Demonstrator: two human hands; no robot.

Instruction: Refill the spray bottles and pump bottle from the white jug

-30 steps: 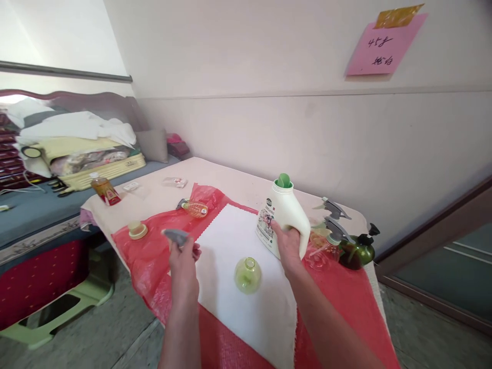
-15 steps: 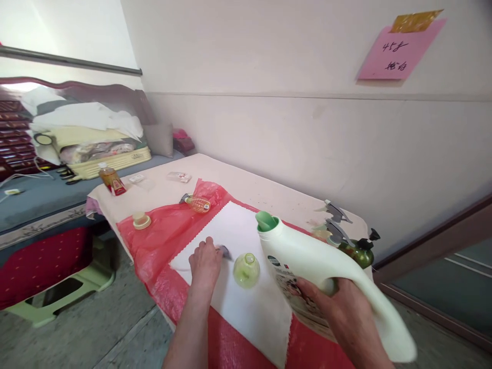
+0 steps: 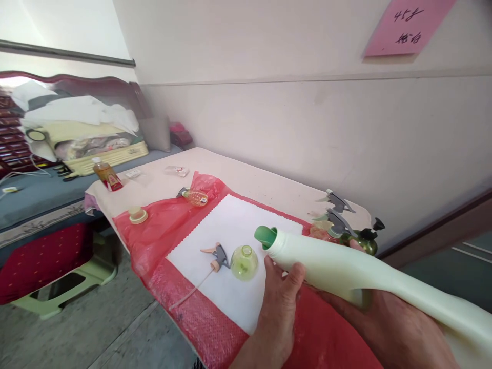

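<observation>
My right hand grips the handle of a large white detergent jug, tilted almost flat with its green spout pointing left. My left hand cups the jug's neck from below, thumb against it. Just left of the spout a small round green glass bottle stands open on a white cloth. A grey spray-trigger head with its tube lies on the cloth beside that bottle.
A red plastic sheet covers the table. On it lie a small orange bottle and a yellow cap. Spray bottles stand at the right. An orange drink bottle stands at the far left corner. Bedding is piled left.
The spray-trigger head left my left hand and now lies on the cloth. My left hand moved right to the jug's neck. The jug tilted lower toward the green bottle.
</observation>
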